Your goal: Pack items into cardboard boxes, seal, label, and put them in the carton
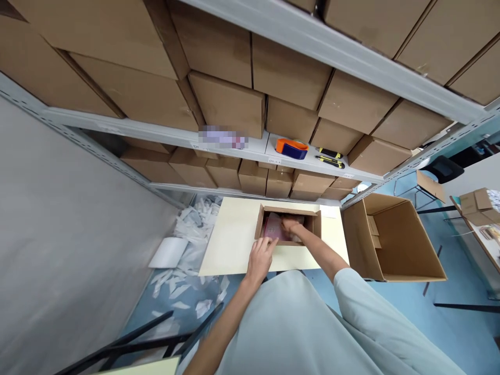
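Observation:
An open cardboard box (317, 225) sits on the pale yellow table top, with a flat pink packet (272, 227) at the left inside it. My left hand (260, 257) is at the box's near left rim, its fingers curled over the edge close to the packet. Down inside the box is my right hand (291, 226), beside the packet's right side. Its fingers look curled, and their tips are hidden, so what they hold does not show. Something pale and clear, too small to make out, lies under the right wrist.
A shelf rack (253, 143) stacked with cardboard boxes rises behind the table (226, 250). Its ledge carries an orange and blue tape roll (291, 149) and two yellow-black box cutters (330, 158). A large open carton (406, 245) stands right; white scraps (191, 229) pile left.

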Available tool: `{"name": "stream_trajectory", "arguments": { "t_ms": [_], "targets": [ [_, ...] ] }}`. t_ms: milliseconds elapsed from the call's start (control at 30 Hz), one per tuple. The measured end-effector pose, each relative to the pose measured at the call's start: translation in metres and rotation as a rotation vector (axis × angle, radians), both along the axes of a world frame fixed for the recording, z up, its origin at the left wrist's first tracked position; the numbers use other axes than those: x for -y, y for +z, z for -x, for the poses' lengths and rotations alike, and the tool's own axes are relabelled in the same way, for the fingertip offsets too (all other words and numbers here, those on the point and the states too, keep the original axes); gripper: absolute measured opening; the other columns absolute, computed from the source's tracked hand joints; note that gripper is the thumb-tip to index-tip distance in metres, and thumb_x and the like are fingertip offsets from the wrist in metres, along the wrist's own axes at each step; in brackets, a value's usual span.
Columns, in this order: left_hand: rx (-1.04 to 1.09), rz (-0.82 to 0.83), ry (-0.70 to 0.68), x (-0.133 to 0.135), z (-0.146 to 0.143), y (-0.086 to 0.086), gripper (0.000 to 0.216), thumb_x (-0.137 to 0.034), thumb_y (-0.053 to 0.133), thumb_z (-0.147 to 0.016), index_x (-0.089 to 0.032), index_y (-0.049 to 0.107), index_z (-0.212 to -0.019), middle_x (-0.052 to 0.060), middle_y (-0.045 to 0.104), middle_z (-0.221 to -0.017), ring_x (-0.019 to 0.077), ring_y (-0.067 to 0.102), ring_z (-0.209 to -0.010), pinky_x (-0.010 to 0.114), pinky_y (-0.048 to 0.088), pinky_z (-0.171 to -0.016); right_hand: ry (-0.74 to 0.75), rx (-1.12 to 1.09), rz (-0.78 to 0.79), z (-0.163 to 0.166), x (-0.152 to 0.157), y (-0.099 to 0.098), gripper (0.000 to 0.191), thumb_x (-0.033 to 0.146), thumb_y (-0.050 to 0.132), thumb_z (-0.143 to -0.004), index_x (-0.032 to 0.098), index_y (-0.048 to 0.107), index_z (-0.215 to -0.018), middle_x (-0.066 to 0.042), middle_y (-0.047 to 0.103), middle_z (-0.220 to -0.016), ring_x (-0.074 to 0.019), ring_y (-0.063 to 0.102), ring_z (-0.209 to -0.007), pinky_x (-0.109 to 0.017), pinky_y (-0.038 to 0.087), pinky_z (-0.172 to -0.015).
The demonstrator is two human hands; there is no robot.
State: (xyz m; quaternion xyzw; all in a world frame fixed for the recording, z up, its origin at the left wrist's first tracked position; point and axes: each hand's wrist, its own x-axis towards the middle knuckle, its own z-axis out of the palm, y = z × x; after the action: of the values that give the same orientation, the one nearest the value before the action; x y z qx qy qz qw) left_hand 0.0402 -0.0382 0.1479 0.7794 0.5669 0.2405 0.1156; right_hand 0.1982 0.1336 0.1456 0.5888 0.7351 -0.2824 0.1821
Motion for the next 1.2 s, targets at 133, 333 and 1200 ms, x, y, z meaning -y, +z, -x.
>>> {"name": "stream_trajectory", "arguments": {
  "t_ms": [133,333,1200],
  "targets": [
    [-0.007,-0.014,-0.010,0.005,0.006,-0.002,0.057,0.001,0.046,-0.092,-0.021,0.075,-0.136,0.014,0.071,-0.108,0.0302,0.063,-0.104,0.045,0.053,-0.091,-0.014,0.015,-0.069,0.000,0.015,0.005,0.046,0.034,0.071,-0.102,0.010,0.070,-0.141,-0.024,0.072,-0.143,-0.0362,0.068,-0.135,-0.046,0.051,-0.115],
    [0.055,-0.016,-0.011,0.013,0.012,-0.004,0.048,-0.004,0.048,-0.095,-0.022,0.076,-0.129,0.013,0.074,-0.108,0.0304,0.065,-0.107,0.044,0.054,-0.093,0.035,0.007,-0.212,-0.033,0.044,0.031,0.063,0.033,0.058,-0.107,0.011,0.047,-0.165,-0.026,0.052,-0.166,-0.0366,0.050,-0.155,-0.050,0.035,-0.129],
    [0.152,-0.021,0.183,-0.014,0.012,-0.022,0.065,-0.026,0.049,-0.103,-0.019,0.042,-0.167,0.019,0.066,-0.150,0.0375,0.057,-0.145,0.057,0.047,-0.119,-0.266,-0.442,-0.510,-0.132,-0.021,0.041,0.043,0.031,0.058,-0.105,0.022,0.073,-0.145,-0.012,0.072,-0.149,-0.0315,0.074,-0.126,-0.044,0.053,-0.117]
  ]
}}
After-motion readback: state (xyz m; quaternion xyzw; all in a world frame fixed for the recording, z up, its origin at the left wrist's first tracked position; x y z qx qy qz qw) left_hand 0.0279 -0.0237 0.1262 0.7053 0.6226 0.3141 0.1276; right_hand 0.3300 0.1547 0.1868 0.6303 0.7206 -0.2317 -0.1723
